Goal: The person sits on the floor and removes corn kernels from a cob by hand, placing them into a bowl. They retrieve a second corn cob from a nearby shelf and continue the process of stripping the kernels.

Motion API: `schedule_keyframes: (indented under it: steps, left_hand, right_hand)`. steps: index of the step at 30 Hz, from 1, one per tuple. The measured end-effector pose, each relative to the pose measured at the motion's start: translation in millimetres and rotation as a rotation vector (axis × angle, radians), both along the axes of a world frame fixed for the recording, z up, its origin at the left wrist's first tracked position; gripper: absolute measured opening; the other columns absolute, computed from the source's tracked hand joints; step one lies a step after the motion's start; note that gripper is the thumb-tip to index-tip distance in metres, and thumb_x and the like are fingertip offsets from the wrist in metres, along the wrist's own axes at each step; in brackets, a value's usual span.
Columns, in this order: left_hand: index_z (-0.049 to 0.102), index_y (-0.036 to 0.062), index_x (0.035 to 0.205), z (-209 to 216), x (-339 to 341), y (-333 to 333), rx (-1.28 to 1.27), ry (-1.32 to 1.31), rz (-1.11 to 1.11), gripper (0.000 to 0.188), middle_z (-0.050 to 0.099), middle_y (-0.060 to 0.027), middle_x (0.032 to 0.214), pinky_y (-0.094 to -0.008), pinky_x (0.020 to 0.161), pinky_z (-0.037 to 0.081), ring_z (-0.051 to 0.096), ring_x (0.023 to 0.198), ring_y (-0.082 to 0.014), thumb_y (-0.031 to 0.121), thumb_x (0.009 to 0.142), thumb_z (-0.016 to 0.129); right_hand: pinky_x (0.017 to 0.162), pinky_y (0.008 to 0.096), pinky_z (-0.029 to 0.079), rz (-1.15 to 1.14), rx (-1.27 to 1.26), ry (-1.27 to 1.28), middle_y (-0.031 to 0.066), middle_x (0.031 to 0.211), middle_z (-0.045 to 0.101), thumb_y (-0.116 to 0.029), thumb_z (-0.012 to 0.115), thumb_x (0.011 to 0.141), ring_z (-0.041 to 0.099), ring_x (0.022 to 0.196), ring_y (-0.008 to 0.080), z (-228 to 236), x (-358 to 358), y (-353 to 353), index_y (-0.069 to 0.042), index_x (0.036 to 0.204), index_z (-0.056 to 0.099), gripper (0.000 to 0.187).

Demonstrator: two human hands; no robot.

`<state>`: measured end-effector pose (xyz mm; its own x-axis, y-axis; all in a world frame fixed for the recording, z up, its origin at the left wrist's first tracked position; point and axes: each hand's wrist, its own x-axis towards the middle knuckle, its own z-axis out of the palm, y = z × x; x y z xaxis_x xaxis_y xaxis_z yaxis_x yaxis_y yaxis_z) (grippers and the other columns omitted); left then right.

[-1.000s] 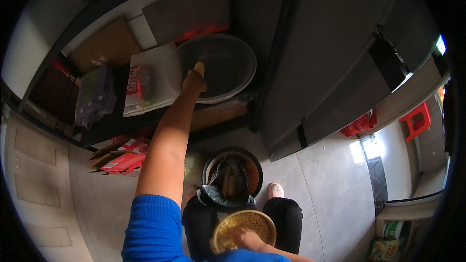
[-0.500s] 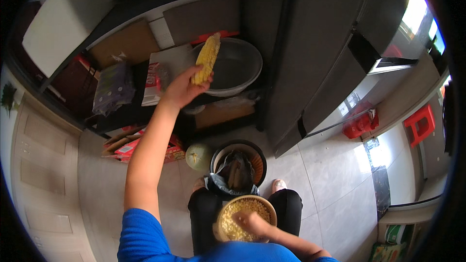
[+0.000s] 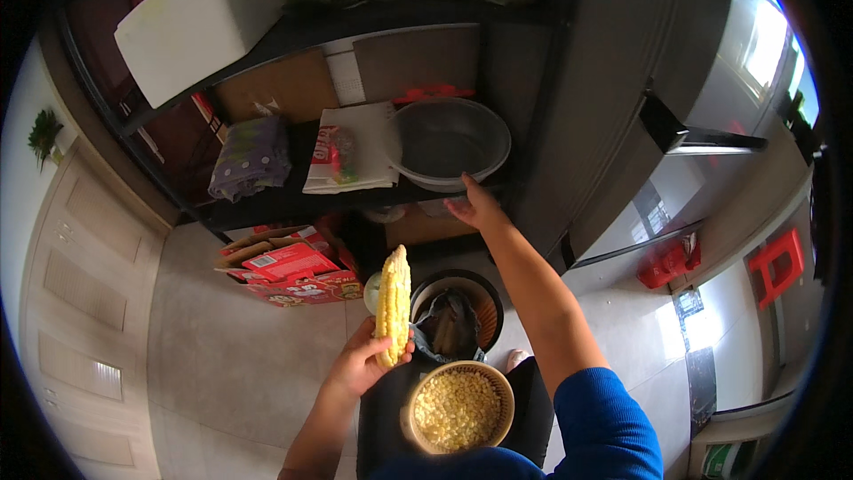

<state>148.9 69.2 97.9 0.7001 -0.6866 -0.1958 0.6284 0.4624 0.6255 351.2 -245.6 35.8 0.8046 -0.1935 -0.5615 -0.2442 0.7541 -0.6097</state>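
My left hand (image 3: 357,364) is wrapped round the lower end of a yellow corn cob (image 3: 394,302), held upright with its pale tip at the top. My right hand (image 3: 476,206) reaches forward to the shelf, fingers apart and nothing seen in them. Its fingertips are at the front rim of a grey basin (image 3: 451,138); whether they touch it I cannot tell. On my lap rests a tan bowl (image 3: 410,425) full of loose corn kernels (image 3: 457,409). Just beyond it, a round bin (image 3: 491,338) with a dark bag inside stands on the floor.
A black shelf unit (image 3: 355,200) holds a folded purple cloth (image 3: 251,156) and a white and red packet (image 3: 351,147). Below are a red carton (image 3: 289,271) and a pale green round thing (image 3: 371,293) partly behind the cob. A dark fridge (image 3: 613,133) stands at right.
The cob has come down and nearer in my left hand, away from the basin. My right hand has left the kernels and stretched forward to the basin's rim. The view has tilted up.
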Motion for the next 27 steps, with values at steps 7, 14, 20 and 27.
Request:
schedule_keyframes:
  steps: [7, 14, 20, 27]
  left_hand:
    - [0.038, 0.0043, 0.124, -25.2, 0.9, 17.2, -0.016, 0.113, 0.068, 0.044, 0.052, -0.0196, 0.111, -0.0388, 0.079, 0.048, 0.055, 0.095, -0.029, 0.004, 0.082, 0.052]
    - [0.039, 0.0038, 0.123, -37.3, 10.1, 14.9, -0.077, 0.142, 0.027, 0.048, 0.052, -0.0192, 0.111, -0.0397, 0.079, 0.047, 0.055, 0.093, -0.0287, 0.005, 0.079, 0.059]
    - [0.038, 0.0026, 0.126, -31.0, 8.2, 18.5, -0.08, 0.213, 0.074, 0.048, 0.052, -0.0188, 0.111, -0.0393, 0.08, 0.046, 0.054, 0.091, -0.0281, 0.004, 0.08, 0.055]
    - [0.036, 0.0051, 0.13, -34.9, 12.8, 15.3, -0.063, 0.168, 0.097, 0.051, 0.053, -0.0149, 0.11, -0.0337, 0.079, 0.048, 0.056, 0.09, -0.0229, 0.003, 0.082, 0.054]
  right_hand:
    - [0.056, 0.0291, 0.055, -0.305, -0.077, -0.072, 0.0084, 0.066, 0.048, -0.004, 0.051, 0.085, 0.052, 0.062, 0.0182, 51.5, 54.2, -40.2, 0.002, 0.085, 0.049, 0.006]
    - [0.055, 0.0236, 0.053, -0.26, -0.213, -0.276, 0.0098, 0.072, 0.046, 0.004, 0.052, 0.082, 0.046, 0.056, 0.0157, 119.1, 52.4, -32.5, 0.005, 0.076, 0.045, 0.009]
    - [0.064, 0.0334, 0.053, -0.335, -0.387, -0.121, 0.0074, 0.067, 0.044, -0.002, 0.051, 0.084, 0.044, 0.05, 0.0161, 57.8, 49.2, -29.5, 0.004, 0.075, 0.045, 0.012]
    - [0.069, 0.0332, 0.055, -0.098, -0.336, 0.064, 0.012, 0.083, 0.055, -0.017, 0.054, 0.089, 0.058, 0.084, 0.0212, 32.2, 21.6, -23.5, 0.001, 0.106, 0.048, 0.025]
